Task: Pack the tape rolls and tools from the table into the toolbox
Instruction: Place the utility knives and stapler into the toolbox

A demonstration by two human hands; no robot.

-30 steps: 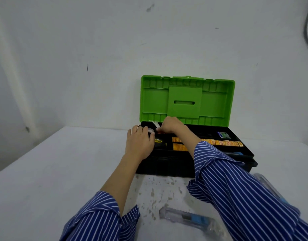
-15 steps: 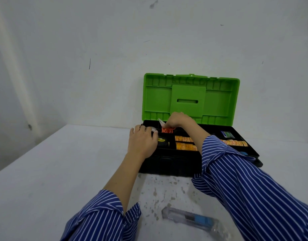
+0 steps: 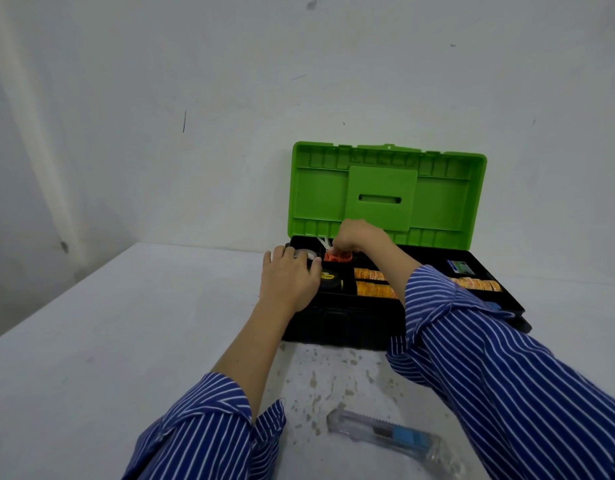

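A white table (image 3: 108, 341) meets a pale wall at its far edge. Its near middle is speckled with brownish stains. A black toolbox (image 3: 344, 327) stands on it towards the back, its green lid (image 3: 437, 202) raised upright against the wall. Near the front edge lies a clear plastic utility knife (image 3: 392, 436) with a blue slider, well apart from the toolbox.
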